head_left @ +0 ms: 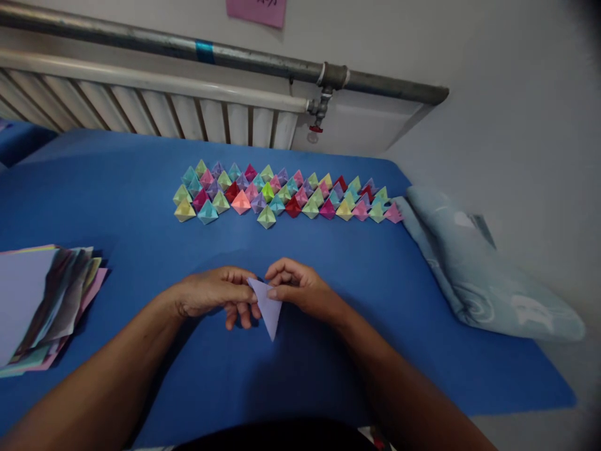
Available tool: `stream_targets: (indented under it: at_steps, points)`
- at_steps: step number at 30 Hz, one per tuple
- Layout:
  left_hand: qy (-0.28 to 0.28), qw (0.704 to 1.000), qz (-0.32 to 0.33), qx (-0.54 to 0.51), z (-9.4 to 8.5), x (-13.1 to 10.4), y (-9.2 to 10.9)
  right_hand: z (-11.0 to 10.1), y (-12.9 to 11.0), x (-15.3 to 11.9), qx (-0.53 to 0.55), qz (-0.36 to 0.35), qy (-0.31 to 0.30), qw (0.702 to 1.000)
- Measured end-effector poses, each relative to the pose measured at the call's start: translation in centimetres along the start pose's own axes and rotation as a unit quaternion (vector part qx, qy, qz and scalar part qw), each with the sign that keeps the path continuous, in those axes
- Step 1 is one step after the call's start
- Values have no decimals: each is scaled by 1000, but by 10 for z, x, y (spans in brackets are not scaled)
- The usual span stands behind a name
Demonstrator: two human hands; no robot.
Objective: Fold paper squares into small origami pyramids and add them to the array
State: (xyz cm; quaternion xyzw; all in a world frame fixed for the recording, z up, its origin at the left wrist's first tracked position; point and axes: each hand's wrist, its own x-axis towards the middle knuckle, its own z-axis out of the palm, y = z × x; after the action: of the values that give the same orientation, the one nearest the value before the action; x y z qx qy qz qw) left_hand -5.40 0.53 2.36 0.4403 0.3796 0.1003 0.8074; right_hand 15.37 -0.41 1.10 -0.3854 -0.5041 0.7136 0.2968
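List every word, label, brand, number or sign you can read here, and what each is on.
Nothing is legible.
Pink paper note at the top edge: dark marks like handwriting, cut off by the picture's edge, unreadable.
Pale violet folded paper triangle: no writing visible.

Dim, diffuse light leaves the blue surface (pixel 300 243) in soft shadow toward its near edge, while darkness rounds off the view's upper right corner.
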Motion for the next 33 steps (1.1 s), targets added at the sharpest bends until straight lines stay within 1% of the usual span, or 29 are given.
stream_targets:
  at_steps: [3,6,9,11,12,13,15,17,18,21,23,25,29,33]
  points:
    - [2,1000,8,-7,2,1,-2,0,2,2,-1,-16,28,999]
    - [23,999,32,-30,5,2,-2,2,4,4,-8,-34,55,998]
    - [69,996,47,-41,9,4,-2,4,7,5,-45,-54,76,995]
    - [109,992,58,-29,11,6,-1,4,8,4,-107,-85,108,985]
    - [129,989,63,-19,12,7,0,4,8,3,-150,-113,136,973]
    - [148,987,69,-8,13,8,0,4,7,2,-198,-149,169,954]
    - [179,981,75,10,15,10,1,6,6,-1,-292,-223,217,904]
    - [203,976,78,21,16,11,0,11,6,-5,-366,-274,221,862]
    - [214,973,80,24,16,12,-1,14,6,-6,-395,-283,211,848]
    - [240,966,94,35,19,14,-4,26,10,-8,-461,-265,189,826]
    - [243,964,95,38,21,15,-5,31,15,-6,-481,-240,184,823]
    - [240,966,87,36,23,16,-6,33,19,-4,-479,-227,184,828]
    - [237,968,78,36,25,17,-7,29,24,-1,-451,-209,182,848]
    - [231,969,76,42,23,18,-7,26,23,1,-420,-194,177,869]
